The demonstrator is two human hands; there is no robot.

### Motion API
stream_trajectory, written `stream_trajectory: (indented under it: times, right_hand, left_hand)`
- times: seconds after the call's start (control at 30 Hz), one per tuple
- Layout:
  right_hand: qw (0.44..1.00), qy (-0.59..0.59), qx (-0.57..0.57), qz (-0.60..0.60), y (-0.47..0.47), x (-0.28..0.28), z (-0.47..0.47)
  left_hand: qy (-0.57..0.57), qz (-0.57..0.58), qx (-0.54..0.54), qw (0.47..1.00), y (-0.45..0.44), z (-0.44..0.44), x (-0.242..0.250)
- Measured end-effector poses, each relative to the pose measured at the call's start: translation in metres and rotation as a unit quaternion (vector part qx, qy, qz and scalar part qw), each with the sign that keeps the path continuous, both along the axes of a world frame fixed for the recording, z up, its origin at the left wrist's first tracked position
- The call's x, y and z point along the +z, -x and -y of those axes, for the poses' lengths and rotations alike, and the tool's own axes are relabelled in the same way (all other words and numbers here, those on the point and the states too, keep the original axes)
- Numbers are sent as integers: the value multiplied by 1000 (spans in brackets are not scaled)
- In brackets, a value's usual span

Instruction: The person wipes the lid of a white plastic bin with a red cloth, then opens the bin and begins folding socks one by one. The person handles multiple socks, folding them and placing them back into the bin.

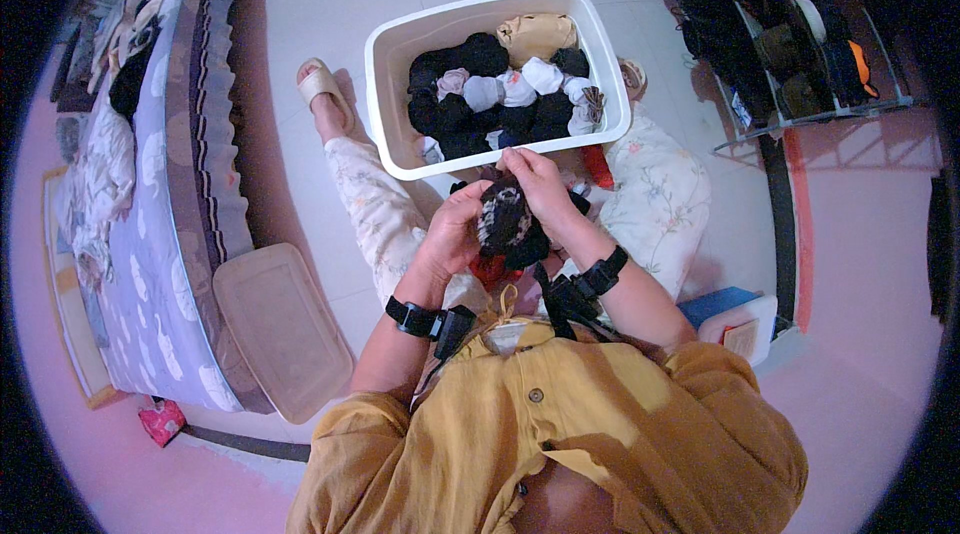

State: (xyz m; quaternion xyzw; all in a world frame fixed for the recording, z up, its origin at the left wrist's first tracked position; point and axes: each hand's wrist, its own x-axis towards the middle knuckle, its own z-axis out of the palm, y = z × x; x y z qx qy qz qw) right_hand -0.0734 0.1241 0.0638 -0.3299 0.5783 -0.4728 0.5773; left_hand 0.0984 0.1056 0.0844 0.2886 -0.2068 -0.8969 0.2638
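Between my two hands is a dark knitted sock (504, 217) with a pale pattern, above my lap. My left hand (456, 228) grips its left side. At its upper right, the fingers of my right hand (541, 185) are pinched on the dark fabric. Just beyond stands a white plastic bin (384, 121) holding several rolled bundles: black socks (450, 114), white socks (517, 88) and a tan bundle (537, 37). Loose red fabric (598, 166) and other dark pieces lie between my legs, partly hidden by my hands.
A bed with a patterned cover (142, 294) runs along the left, clothes (105, 166) piled on it. A translucent lid (285, 331) leans against it. At the upper right is a shoe rack (780, 114). A blue-and-white box (731, 320) sits by my right side.
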Motion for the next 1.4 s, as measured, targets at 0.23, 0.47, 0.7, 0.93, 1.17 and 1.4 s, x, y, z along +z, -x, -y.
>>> stream_trajectory:
  times: [0.23, 0.47, 0.7, 0.93, 1.17, 1.4]
  right_hand:
    - [992, -65, 37, 99, -5, -1, -2]
    - [970, -106, 103, 191, -9, 11, -14]
    - [995, -45, 54, 73, -7, 5, -9]
    - [985, -8, -22, -170, 4, -16, 10]
    - [999, -18, -14, -48, 0, -19, 8]
    - [989, -95, -47, 102, -1, -4, 1]
  left_hand:
    - [121, 197, 120, 965, 2, -3, -16]
    - [162, 180, 100, 965, -4, -16, -23]
    - [192, 222, 121, 948, -2, -9, -30]
    - [5, 52, 120, 991, 9, -7, -6]
    - [-54, -9, 6, 999, 11, -9, 6]
    - [78, 156, 66, 983, 2, -7, -16]
